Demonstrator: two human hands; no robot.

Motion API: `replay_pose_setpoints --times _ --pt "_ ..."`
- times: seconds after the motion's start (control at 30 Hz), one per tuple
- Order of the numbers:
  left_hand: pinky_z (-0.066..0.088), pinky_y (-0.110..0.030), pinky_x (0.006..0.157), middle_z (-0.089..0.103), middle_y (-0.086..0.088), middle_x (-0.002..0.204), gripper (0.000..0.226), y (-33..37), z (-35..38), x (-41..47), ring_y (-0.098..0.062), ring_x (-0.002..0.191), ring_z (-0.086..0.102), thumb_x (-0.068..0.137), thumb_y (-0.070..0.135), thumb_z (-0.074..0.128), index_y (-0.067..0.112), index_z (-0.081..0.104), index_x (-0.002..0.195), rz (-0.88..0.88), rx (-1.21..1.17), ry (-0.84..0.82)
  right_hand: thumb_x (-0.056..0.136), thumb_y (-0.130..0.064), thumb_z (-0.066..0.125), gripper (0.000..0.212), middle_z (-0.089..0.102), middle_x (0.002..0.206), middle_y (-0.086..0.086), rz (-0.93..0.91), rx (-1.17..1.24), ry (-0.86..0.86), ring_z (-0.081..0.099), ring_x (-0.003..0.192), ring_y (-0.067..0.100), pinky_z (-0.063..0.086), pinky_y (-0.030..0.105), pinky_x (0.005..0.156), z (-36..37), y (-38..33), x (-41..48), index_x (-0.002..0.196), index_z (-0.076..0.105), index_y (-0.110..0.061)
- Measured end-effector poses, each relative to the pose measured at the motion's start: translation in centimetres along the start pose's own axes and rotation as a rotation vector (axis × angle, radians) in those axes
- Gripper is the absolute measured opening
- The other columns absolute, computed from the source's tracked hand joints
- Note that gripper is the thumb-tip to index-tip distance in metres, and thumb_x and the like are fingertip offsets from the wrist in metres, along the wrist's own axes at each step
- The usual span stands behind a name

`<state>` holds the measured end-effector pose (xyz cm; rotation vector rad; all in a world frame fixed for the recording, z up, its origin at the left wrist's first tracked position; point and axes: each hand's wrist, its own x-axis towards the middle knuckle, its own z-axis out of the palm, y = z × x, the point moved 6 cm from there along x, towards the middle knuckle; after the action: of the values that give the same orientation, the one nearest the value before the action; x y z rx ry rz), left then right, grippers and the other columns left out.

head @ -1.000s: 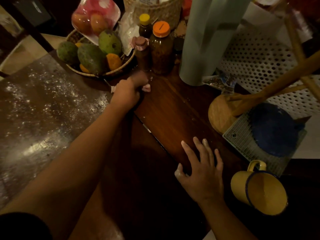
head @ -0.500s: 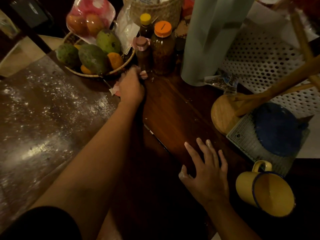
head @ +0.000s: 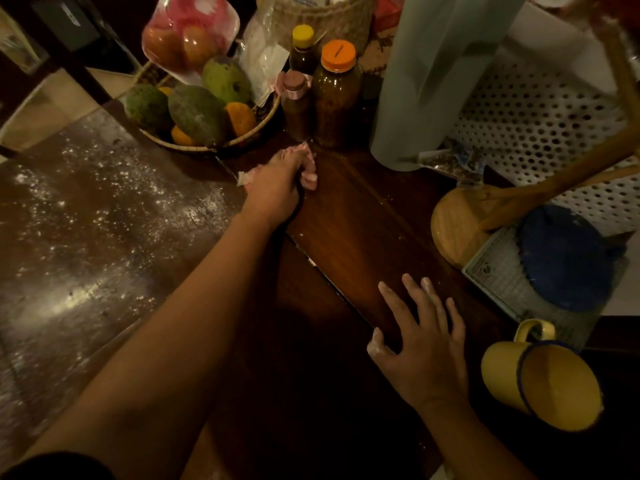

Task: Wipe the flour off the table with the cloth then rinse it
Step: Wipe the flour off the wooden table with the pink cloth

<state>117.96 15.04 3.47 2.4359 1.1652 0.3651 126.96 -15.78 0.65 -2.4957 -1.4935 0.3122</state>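
Note:
My left hand (head: pixel 277 190) grips a small pink cloth (head: pixel 309 180) and presses it on the dark wooden table (head: pixel 367 230), just in front of the bottles. Only the cloth's edges show around my fingers. White flour (head: pixel 104 209) is scattered over the table's left part. My right hand (head: pixel 420 344) lies flat on the table near the front, fingers spread, with flour on the fingertips.
A fruit basket (head: pixel 204 105) sits at the back left. Brown bottles (head: pixel 334 95) and a pale green roll (head: pixel 426 81) stand behind the cloth. A round wooden base (head: pixel 457 223), a blue plate (head: pixel 568 258) on a rack and a yellow mug (head: pixel 543 382) crowd the right.
My left hand has slid the cloth back and forth in front of the bottles, ending slightly nearer to me. My right hand has stayed flat on the table.

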Motion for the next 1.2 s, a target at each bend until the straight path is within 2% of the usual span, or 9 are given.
replay_pose_setpoints --times 0.17,0.27,0.37,0.47,0.57,0.67,0.77,0.9,1.2 --pt "0.034 -0.038 0.098 0.056 -0.011 0.127 0.038 2.8 1.5 1.2 -0.031 0.124 0.047 0.089 0.004 0.043 0.012 0.053 0.125 -0.006 0.002 0.008 0.083 -0.054 0.046 0.069 0.03 0.162 -0.001 0.0 -0.007 -0.006 0.016 0.154 0.019 0.018 0.054 0.121 0.0 0.0 -0.1 0.15 0.037 -0.041" --pt "0.029 -0.027 0.087 0.061 -0.002 0.112 0.027 2.5 1.9 0.1 -0.023 0.116 0.05 0.085 0.003 0.049 0.022 0.058 0.102 0.087 -0.07 -0.102 0.083 -0.054 0.046 0.069 0.031 0.161 -0.001 0.002 -0.015 0.002 0.017 0.153 0.019 0.019 0.054 0.121 0.0 -0.1 -0.1 0.15 0.038 -0.04" --pt "0.036 -0.026 0.095 0.061 0.01 0.109 0.024 1.4 1.0 -2.3 -0.011 0.112 0.054 0.082 0.002 0.053 0.023 0.063 0.09 0.209 -0.15 -0.23 0.083 -0.054 0.046 0.069 0.031 0.161 -0.001 0.002 -0.005 0.003 0.017 0.153 0.019 0.018 0.054 0.121 -0.1 -0.1 -0.1 0.15 0.039 -0.04" --pt "0.029 -0.02 0.112 0.061 0.009 0.123 0.033 -0.8 -0.1 -2.3 -0.005 0.118 0.053 0.083 -0.004 0.054 0.018 0.067 0.105 0.133 -0.196 -0.159 0.083 -0.054 0.046 0.069 0.031 0.161 0.0 0.002 -0.005 0.006 0.019 0.153 0.02 0.019 0.054 0.121 -0.1 -0.1 0.0 0.15 0.039 -0.039" --pt "0.041 -0.04 0.106 0.059 -0.004 0.132 0.05 -0.4 0.0 -0.2 -0.023 0.122 0.055 0.086 -0.001 0.051 0.022 0.054 0.131 -0.06 -0.143 0.005 0.084 -0.054 0.045 0.069 0.031 0.161 0.0 -0.003 -0.011 0.003 0.019 0.153 0.021 0.019 0.054 0.121 -0.1 -0.2 -0.1 0.15 0.039 -0.039" --pt "0.036 -0.042 0.1 0.056 -0.011 0.128 0.034 2.1 1.1 1.5 -0.03 0.122 0.048 0.088 0.003 0.048 0.017 0.057 0.118 -0.173 -0.096 0.088 0.085 -0.056 0.045 0.069 0.028 0.163 -0.002 -0.001 0.007 -0.008 0.015 0.154 0.018 0.014 0.052 0.122 0.0 -0.2 -0.1 0.151 0.037 -0.04" --pt "0.038 -0.041 0.1 0.059 -0.006 0.119 0.03 3.5 1.7 1.7 -0.025 0.118 0.048 0.085 0.002 0.047 0.021 0.056 0.106 -0.12 -0.113 0.077 0.084 -0.057 0.046 0.07 0.027 0.163 -0.003 0.001 0.01 -0.012 0.013 0.154 0.017 0.011 0.05 0.123 0.0 0.0 -0.2 0.151 0.035 -0.041" --pt "0.044 -0.042 0.096 0.06 -0.004 0.118 0.041 1.6 1.4 1.1 -0.024 0.11 0.055 0.085 0.004 0.053 0.015 0.054 0.125 -0.045 -0.101 -0.047 0.083 -0.055 0.045 0.071 0.029 0.162 -0.002 -0.003 -0.003 0.006 0.016 0.154 0.019 0.013 0.05 0.122 -0.2 -0.3 -0.2 0.151 0.037 -0.039" --pt "0.032 -0.058 0.106 0.046 -0.02 0.14 0.038 2.2 1.6 2.6 -0.041 0.133 0.039 0.086 0.005 0.055 0.021 0.05 0.121 -0.202 -0.005 -0.042 0.084 -0.056 0.045 0.071 0.024 0.164 -0.003 0.001 0.024 -0.023 0.012 0.154 0.017 0.008 0.048 0.123 0.0 0.0 -0.1 0.152 0.033 -0.041"
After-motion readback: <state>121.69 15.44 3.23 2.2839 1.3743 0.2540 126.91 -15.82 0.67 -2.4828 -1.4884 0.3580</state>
